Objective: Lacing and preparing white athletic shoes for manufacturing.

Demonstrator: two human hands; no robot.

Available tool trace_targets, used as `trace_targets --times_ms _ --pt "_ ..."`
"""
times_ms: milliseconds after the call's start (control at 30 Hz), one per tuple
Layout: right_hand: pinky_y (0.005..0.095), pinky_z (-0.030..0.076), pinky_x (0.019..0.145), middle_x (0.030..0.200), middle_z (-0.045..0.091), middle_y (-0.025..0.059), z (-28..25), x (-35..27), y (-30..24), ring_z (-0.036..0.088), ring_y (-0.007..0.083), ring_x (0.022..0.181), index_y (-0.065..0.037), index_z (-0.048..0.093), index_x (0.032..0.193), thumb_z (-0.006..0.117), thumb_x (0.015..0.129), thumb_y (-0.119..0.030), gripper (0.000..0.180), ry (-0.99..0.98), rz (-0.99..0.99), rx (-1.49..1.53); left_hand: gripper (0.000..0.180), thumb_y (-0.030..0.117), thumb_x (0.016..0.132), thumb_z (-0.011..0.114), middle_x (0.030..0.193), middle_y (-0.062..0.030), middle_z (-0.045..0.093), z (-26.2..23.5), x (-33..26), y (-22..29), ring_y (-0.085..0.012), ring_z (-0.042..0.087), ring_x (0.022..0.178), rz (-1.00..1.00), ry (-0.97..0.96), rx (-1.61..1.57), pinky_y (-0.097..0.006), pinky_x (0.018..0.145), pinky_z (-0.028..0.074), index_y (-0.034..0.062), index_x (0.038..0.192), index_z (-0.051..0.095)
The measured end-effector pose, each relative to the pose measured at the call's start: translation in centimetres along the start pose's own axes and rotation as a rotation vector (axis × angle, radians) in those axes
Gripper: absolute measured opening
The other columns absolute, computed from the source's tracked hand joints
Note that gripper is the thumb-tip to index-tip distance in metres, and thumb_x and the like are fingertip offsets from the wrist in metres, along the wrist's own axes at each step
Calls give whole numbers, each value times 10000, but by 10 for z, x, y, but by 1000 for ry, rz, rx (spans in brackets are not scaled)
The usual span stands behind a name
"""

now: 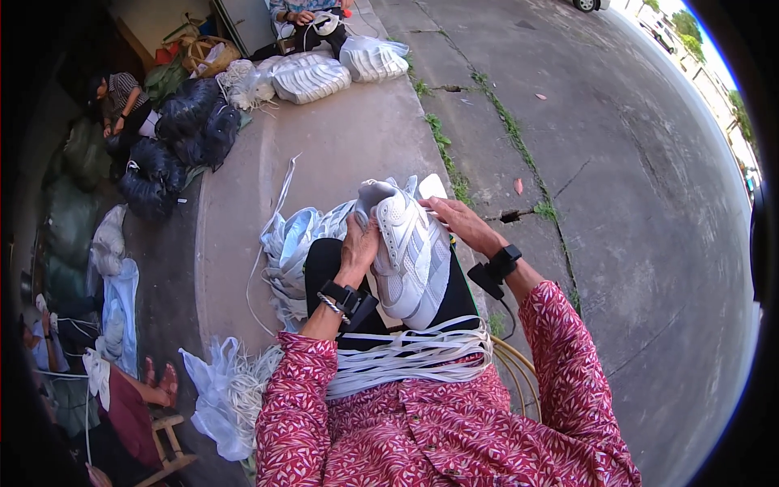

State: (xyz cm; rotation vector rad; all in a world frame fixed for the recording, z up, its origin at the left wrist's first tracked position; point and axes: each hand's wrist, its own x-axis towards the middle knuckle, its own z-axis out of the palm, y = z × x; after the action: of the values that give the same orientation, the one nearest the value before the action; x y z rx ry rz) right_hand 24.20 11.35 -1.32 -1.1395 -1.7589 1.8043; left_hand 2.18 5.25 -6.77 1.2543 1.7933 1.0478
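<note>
A white sneaker upper [406, 272] with mesh panels and a row of eyelets rests on my lap, its toe toward me. My left hand [359, 246] is closed on its left side near the opening. At the upper's right edge is my right hand [462, 223], fingers together and bent against it; whatever lies between the fingertips is hidden. Flat white shoelaces [414, 353] lie in a loose bundle across my lap. Just left of my knees sits a heap of pale grey-white shoe uppers [296, 252].
Left of me is a clear plastic bag [215, 406] beside tangled laces [253, 381]. Plastic-wrapped uppers [311, 77] and black bags [191, 109] stand farther off. Other people sit ahead and at left, near a wooden stool [169, 450]. The ledge drops to cracked pavement [633, 203] at right.
</note>
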Motion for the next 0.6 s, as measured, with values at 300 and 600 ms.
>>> trace_targets --times_ms 300,600 --pt "288 409 854 1072 587 42 -4 -3 13 531 117 989 -32 515 1228 426 948 -385 459 147 -77 68 688 587 859 430 979 -319 569 22 -19 39 -470 576 895 -41 47 118 -503 770 461 -9 1181 310" --pt "313 363 960 1214 545 107 30 15 -57 496 188 1108 -59 422 1325 509 897 -332 516 -68 -294 -304 865 625 840 426 1106 -357 510 22 -26 46 -452 548 1013 -154 -35 44 -467 857 443 -84 1294 228"
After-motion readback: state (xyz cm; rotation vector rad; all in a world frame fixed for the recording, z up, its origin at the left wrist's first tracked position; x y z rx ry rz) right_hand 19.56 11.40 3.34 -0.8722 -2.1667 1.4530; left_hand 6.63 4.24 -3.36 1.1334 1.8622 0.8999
